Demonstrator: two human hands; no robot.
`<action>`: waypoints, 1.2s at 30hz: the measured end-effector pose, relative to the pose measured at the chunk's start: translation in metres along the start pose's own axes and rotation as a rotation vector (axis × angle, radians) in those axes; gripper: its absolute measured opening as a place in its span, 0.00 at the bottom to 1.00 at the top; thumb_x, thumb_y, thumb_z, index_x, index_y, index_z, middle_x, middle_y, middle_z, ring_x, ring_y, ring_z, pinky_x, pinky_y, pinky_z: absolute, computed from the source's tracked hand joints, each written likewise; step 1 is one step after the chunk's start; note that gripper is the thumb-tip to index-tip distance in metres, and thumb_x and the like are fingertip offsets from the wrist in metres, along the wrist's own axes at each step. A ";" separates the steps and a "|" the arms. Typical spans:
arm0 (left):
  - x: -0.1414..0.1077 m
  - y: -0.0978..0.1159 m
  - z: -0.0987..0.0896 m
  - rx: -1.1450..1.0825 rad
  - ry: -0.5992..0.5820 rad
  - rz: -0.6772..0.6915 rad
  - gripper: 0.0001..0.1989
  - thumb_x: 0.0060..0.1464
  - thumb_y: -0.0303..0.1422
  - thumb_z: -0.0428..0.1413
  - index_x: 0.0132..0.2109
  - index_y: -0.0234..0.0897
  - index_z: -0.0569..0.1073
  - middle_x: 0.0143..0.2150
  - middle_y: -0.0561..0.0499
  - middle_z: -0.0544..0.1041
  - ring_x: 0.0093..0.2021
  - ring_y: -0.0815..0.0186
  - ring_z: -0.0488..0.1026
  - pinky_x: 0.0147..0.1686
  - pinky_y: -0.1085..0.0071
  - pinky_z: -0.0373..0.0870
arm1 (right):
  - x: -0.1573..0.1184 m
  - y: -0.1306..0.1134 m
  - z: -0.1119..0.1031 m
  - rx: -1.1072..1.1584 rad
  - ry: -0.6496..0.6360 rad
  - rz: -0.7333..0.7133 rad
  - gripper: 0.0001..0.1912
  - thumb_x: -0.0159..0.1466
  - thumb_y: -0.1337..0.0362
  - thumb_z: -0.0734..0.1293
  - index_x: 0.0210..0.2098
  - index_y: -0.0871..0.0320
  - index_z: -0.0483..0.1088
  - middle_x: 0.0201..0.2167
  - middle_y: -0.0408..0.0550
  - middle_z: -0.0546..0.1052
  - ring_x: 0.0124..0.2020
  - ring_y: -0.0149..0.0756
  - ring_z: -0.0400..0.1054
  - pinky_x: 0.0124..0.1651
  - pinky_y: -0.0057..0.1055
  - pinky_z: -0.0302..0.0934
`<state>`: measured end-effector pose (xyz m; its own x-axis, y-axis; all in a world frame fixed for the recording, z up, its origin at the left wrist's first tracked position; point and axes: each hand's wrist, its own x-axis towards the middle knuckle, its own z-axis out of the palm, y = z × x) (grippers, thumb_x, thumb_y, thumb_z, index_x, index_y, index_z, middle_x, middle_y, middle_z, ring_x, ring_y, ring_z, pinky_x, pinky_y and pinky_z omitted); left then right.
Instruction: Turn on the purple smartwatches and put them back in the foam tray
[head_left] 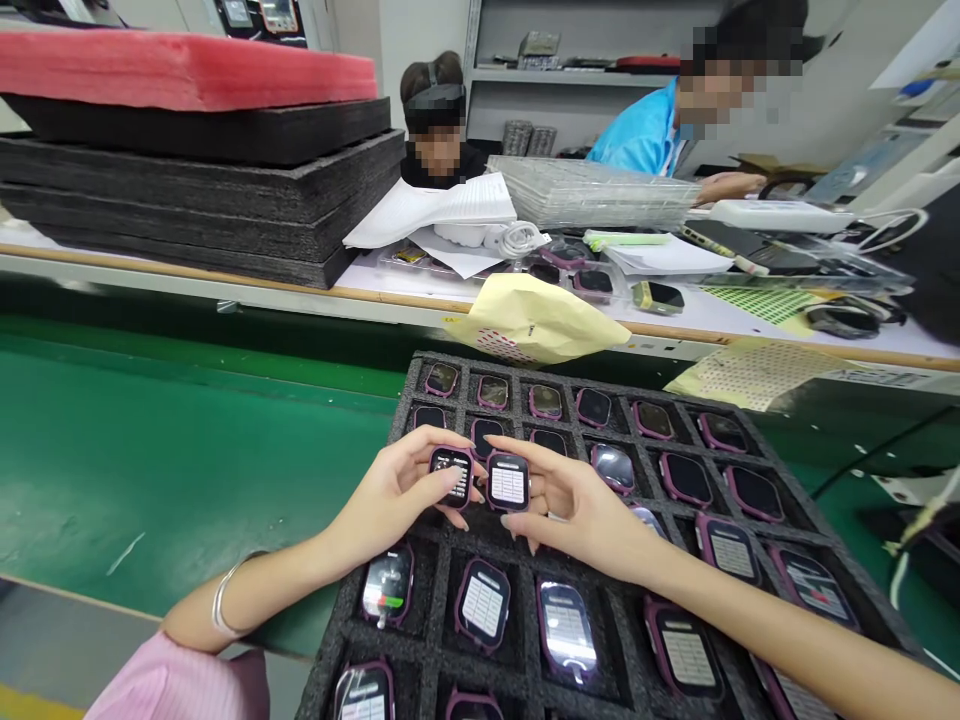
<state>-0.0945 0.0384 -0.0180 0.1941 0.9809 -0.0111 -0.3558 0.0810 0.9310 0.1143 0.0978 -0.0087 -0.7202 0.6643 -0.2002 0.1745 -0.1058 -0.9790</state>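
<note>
As hands (pixel 390 492) hold watches (pixel 508 483), long axes forward

Black foam tray (pixel 480 364) on green bench (pixel 187 470)

Your smartwatch (pixel 508 482): plum-purple frame, white grid-patterned screen | your foam tray (pixel 442 358): charcoal black | your conveyor belt (pixel 187 450): deep green

Grey metal shelving (pixel 566 78), white wall (pixel 409 30), green conveyor belt (pixel 180 450)
</note>
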 end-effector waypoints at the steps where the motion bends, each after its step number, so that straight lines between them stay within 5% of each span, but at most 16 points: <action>1: -0.001 0.000 0.000 -0.001 0.001 0.007 0.12 0.57 0.33 0.57 0.48 0.35 0.70 0.44 0.43 0.76 0.40 0.62 0.75 0.32 0.70 0.77 | 0.000 0.001 0.001 -0.039 -0.006 0.007 0.38 0.58 0.66 0.71 0.64 0.60 0.52 0.37 0.49 0.74 0.30 0.34 0.69 0.31 0.29 0.69; 4: -0.004 0.002 -0.001 0.010 -0.005 0.035 0.14 0.56 0.32 0.58 0.49 0.36 0.70 0.44 0.43 0.75 0.40 0.61 0.75 0.32 0.68 0.77 | -0.001 0.000 0.003 -0.357 -0.007 -0.058 0.33 0.60 0.66 0.69 0.63 0.59 0.56 0.40 0.52 0.74 0.29 0.35 0.70 0.33 0.34 0.69; 9: -0.013 0.006 -0.006 0.076 0.002 0.039 0.17 0.52 0.30 0.60 0.50 0.37 0.69 0.44 0.45 0.74 0.41 0.61 0.73 0.34 0.69 0.76 | 0.008 -0.020 -0.002 -0.945 -0.097 -0.356 0.31 0.59 0.57 0.73 0.58 0.58 0.65 0.50 0.55 0.69 0.50 0.49 0.65 0.52 0.44 0.63; 12: -0.017 0.005 -0.010 0.120 0.030 0.026 0.17 0.53 0.29 0.59 0.50 0.38 0.68 0.44 0.46 0.73 0.41 0.63 0.72 0.33 0.71 0.74 | 0.025 -0.023 -0.011 -1.099 0.032 -0.370 0.15 0.68 0.60 0.64 0.50 0.60 0.71 0.46 0.57 0.71 0.49 0.50 0.65 0.52 0.47 0.61; 15: -0.017 0.005 -0.010 0.164 0.066 0.008 0.15 0.55 0.28 0.57 0.50 0.38 0.67 0.42 0.47 0.71 0.40 0.64 0.72 0.32 0.73 0.72 | 0.043 -0.016 -0.015 -1.153 0.176 -0.317 0.09 0.66 0.65 0.66 0.43 0.64 0.74 0.39 0.59 0.73 0.45 0.53 0.66 0.50 0.50 0.61; 20: -0.012 0.008 0.000 0.175 0.076 0.016 0.14 0.55 0.29 0.57 0.48 0.38 0.67 0.40 0.49 0.71 0.37 0.65 0.72 0.32 0.73 0.69 | 0.053 -0.007 -0.011 -1.048 0.261 -0.282 0.18 0.59 0.65 0.73 0.47 0.65 0.71 0.38 0.57 0.74 0.39 0.49 0.69 0.41 0.41 0.64; 25: 0.000 0.006 0.008 0.109 0.065 0.051 0.13 0.55 0.30 0.58 0.47 0.38 0.68 0.39 0.50 0.71 0.36 0.66 0.72 0.32 0.73 0.68 | 0.043 -0.015 -0.016 -0.902 0.134 -0.330 0.08 0.62 0.62 0.69 0.31 0.61 0.73 0.29 0.47 0.73 0.31 0.38 0.69 0.34 0.31 0.64; 28: 0.006 0.001 0.006 0.059 0.050 0.038 0.12 0.55 0.30 0.58 0.47 0.37 0.68 0.38 0.49 0.71 0.36 0.66 0.71 0.29 0.74 0.67 | 0.031 -0.022 -0.017 -0.634 0.073 -0.307 0.11 0.65 0.58 0.66 0.37 0.61 0.73 0.35 0.50 0.75 0.34 0.38 0.71 0.34 0.31 0.67; 32: 0.007 -0.003 0.003 0.036 0.033 -0.007 0.12 0.55 0.29 0.58 0.47 0.36 0.68 0.37 0.50 0.71 0.35 0.67 0.70 0.28 0.75 0.65 | 0.020 -0.022 -0.016 -0.218 0.092 -0.065 0.21 0.62 0.58 0.69 0.51 0.62 0.67 0.34 0.50 0.77 0.17 0.27 0.64 0.15 0.23 0.57; 36: 0.005 -0.006 0.001 0.047 0.011 -0.039 0.13 0.54 0.29 0.58 0.47 0.37 0.69 0.37 0.51 0.71 0.35 0.66 0.70 0.28 0.75 0.65 | 0.015 -0.019 -0.011 -0.022 0.039 0.024 0.26 0.58 0.61 0.73 0.53 0.61 0.64 0.38 0.50 0.75 0.18 0.23 0.62 0.17 0.20 0.57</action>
<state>-0.0904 0.0427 -0.0232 0.1972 0.9790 -0.0513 -0.3047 0.1109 0.9460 0.1077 0.1181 0.0069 -0.6892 0.6898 -0.2219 0.2066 -0.1065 -0.9726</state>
